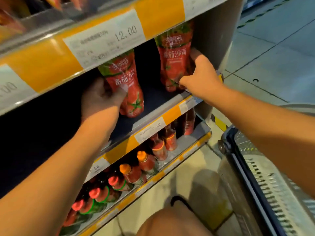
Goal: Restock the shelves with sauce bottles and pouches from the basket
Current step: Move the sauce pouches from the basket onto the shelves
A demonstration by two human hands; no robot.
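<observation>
On the dark middle shelf (153, 97), under the yellow price strip with the "12.00" tag (104, 38), two red tomato-sauce pouches stand upright and well apart. The left pouch (126, 86) stands toward the front of that shelf, tilted a little. The left hand (100, 97) grips it from its left side, thumb across the lower front of the pack and the other fingers hidden behind it. The right pouch (173, 60) stands at the right end of the middle shelf, just beside the grey end panel (213, 40). The right hand (201, 72) holds it by its right edge, fingers curled round the side and the thumb pressed low on the front near the shelf lip. Both forearms reach up from the lower corners of the view, one to each pouch.

Below the middle shelf, behind a second price strip with a "7.90" tag (153, 130), a row of sauce bottles (133, 172) lies along the lower shelf: orange caps toward the right, pinkish-red caps with green collars toward the left, and a few more red bottles (163, 142) further back. To the right of the middle shelf, down on the tiled floor, stands the grey basket (265, 178) with a dark blue rim; what it holds cannot be made out. A bare knee (172, 222) shows at the bottom edge.
</observation>
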